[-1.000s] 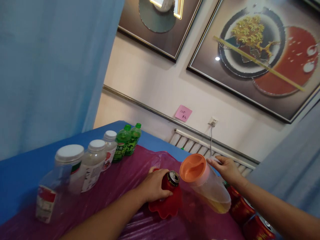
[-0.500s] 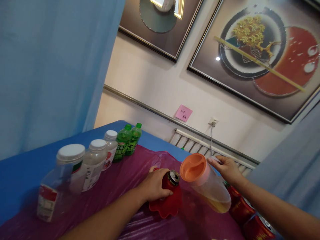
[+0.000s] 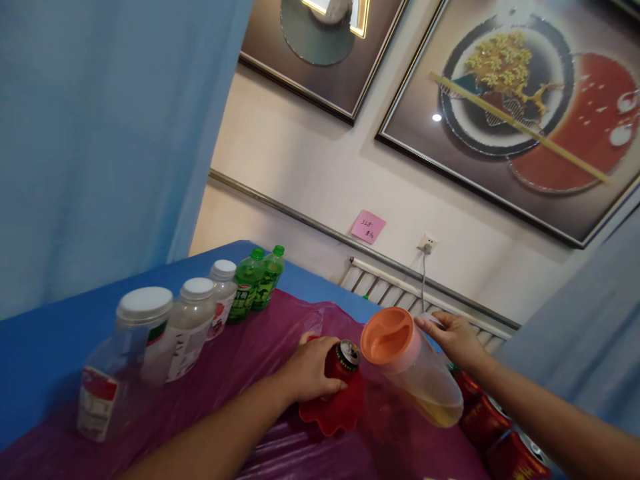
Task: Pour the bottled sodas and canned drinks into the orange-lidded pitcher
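My left hand (image 3: 313,370) is wrapped round a dark red drink can (image 3: 340,363) whose silver top faces up. Beneath the can spreads a red wavy-edged piece (image 3: 333,417) that looks like a funnel or dish; how the two meet is hidden by the hand. With closed fingers my right hand (image 3: 453,337) grips the handle of a clear plastic pitcher (image 3: 425,383) with an orange lid (image 3: 390,335). The pitcher leans to the left, its lid close to the can's top but apart from it. A little yellowish liquid lies low inside.
Clear jars with white lids (image 3: 145,303) and two green bottles (image 3: 250,283) line the left side. Several red cans (image 3: 517,457) stand at the right under my forearm. Purple plastic sheeting (image 3: 265,400) covers the blue table (image 3: 30,353). A wall with a radiator (image 3: 385,287) rises behind.
Almost nothing differs. Both hands, the can and the tilted pitcher keep their places, with only a slight shift of the whole view.
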Demonstrator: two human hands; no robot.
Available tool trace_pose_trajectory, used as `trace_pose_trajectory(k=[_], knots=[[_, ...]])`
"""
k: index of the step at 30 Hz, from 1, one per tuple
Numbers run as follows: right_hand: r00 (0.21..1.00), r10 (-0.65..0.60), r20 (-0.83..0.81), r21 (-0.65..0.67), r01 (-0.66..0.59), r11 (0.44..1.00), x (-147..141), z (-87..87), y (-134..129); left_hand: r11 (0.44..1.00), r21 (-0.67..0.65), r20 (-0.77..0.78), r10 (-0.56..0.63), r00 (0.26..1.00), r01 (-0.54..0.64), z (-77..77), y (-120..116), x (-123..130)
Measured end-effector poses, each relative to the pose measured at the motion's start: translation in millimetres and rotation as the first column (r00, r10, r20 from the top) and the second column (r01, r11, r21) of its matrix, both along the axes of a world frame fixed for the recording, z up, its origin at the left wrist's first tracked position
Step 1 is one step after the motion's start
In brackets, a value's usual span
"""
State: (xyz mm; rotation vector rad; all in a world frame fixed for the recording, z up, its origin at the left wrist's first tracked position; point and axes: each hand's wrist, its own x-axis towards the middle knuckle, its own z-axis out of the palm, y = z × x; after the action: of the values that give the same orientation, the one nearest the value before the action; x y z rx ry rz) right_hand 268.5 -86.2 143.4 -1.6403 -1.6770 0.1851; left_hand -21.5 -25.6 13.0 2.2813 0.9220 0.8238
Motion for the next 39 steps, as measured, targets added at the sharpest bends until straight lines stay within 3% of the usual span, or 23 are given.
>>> trace_pose_trajectory(k=[10,39], knots=[[1.000,-0.020,0.004,-0.048,0.020,0.999,1.7,1.9,-0.7,1.000,-0.017,0.017,-0.001,1.000,0.002,0.1,0.3,0.2],[0.999,-0.021,0.045,-0.025,0.022,0.999,0.6,2.1,-2.5,1.000,0.004,-0.001,-0.007,1.000,0.007,2.5,-1.1,-0.7]])
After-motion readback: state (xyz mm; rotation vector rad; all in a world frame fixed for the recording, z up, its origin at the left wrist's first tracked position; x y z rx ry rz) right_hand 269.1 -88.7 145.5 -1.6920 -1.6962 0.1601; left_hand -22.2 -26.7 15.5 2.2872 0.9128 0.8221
